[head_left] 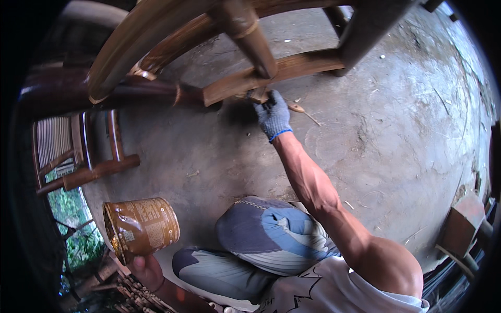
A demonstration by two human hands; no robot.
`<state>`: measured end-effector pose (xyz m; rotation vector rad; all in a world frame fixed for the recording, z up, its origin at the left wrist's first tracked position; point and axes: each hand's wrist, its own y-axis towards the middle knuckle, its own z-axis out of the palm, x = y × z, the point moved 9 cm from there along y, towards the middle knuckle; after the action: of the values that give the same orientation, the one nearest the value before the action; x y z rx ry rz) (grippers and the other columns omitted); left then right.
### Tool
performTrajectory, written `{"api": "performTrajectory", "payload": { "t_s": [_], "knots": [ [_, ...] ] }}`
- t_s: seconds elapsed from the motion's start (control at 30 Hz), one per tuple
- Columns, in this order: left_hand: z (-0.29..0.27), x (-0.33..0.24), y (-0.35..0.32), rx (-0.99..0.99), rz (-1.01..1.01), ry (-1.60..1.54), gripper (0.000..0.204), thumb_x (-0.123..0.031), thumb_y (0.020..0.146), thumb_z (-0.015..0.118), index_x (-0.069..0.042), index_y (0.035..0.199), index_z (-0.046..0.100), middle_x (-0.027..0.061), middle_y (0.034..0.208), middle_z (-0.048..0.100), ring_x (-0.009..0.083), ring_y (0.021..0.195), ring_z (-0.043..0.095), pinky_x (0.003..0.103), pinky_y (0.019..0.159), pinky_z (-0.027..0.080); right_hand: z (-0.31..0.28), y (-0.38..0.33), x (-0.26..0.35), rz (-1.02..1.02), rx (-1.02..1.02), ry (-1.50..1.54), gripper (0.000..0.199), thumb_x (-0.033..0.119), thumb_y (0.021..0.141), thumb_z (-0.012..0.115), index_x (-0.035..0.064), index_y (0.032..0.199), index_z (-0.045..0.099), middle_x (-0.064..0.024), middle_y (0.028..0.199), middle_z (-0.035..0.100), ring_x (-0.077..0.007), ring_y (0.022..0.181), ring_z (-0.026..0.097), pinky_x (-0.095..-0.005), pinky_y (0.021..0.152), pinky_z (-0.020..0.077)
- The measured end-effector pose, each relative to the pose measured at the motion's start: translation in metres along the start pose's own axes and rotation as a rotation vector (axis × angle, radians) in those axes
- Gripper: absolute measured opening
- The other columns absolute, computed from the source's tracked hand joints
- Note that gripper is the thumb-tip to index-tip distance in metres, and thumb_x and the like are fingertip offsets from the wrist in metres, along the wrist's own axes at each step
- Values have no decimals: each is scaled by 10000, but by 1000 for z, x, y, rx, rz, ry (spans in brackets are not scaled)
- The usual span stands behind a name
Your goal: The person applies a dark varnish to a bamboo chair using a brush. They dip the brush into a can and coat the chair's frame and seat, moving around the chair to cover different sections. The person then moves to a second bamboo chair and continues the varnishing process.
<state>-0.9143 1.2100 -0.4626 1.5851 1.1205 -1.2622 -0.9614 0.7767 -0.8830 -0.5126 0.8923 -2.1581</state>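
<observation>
While clenched round a brush, gloved right hand just under the bamboo rail.

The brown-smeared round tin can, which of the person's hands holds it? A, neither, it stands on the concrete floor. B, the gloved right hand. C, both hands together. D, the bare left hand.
D: the bare left hand grips the brown-smeared round tin can from below, lifted clear of the floor, while the right hand in a grey knit glove reaches out to the brown wooden furniture frame.
</observation>
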Motion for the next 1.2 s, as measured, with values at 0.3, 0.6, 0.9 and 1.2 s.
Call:
{"api": "performTrajectory", "payload": {
  "t_s": [0.3,0.6,0.9,1.2],
  "knots": [
    [30,3,10,74,33,-31,743,-300,885,675,-9,1496,366,129,1521,399,290,1405,382,483,1189,288,21,-53,240,-621,101,-231,165,102,939,622,43,1092,603,-85,1037,644,-217,961,636,-370,894,548],
    [84,11,30,51,-1,-11,880,-251,745,727,8,1494,344,150,1480,430,303,1374,408,449,1189,267,165,-192,252,-1648,683,-2023,352,98,799,657,159,1146,666,-103,1181,658,-359,1014,637,-432,883,522],
    [93,12,22,100,-30,-25,912,-294,691,758,1,1472,389,138,1454,453,301,1345,438,448,1154,322,247,-328,274,-2127,871,-1608,381,-31,724,767,142,1063,744,-160,1087,694,-325,926,689,-404,805,541],
    [102,5,27,153,-19,-13,913,-280,682,766,10,1465,397,143,1445,461,301,1335,448,442,1141,342,154,-214,241,-2065,894,-2278,292,191,666,724,236,953,696,-11,1197,589,-263,1056,568,-443,826,473]
  ]
}}
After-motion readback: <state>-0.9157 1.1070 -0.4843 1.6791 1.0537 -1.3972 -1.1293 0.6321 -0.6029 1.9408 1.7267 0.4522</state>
